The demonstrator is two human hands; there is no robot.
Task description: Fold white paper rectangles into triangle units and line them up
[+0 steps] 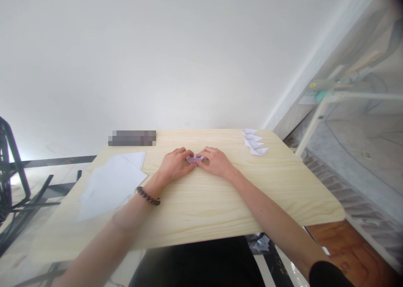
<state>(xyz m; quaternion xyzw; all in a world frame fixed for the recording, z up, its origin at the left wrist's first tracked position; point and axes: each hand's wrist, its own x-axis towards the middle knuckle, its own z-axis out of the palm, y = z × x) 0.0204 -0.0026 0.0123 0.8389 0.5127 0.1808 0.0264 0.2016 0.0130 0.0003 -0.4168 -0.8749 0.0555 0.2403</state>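
Between my two hands, over the middle of the table, is a small folded piece of white paper [194, 158]. My left hand [177, 163] pinches its left end between thumb and fingers. The right end is pinched by my right hand [215, 161]. My fingers cover part of the paper, so its full shape is hidden. Several folded paper boats [258, 151] stand in an overlapping row at the table's far right. Loose sheets of white paper [110, 182] lie spread to the left of my left hand.
The pale wooden table [214, 211] stands against a white wall [189, 60]. A pixelated dark strip [132, 138] covers something at its back left edge. Dark metal chair frames [14, 165] are on the left, and a white metal frame [315, 125] is on the right.
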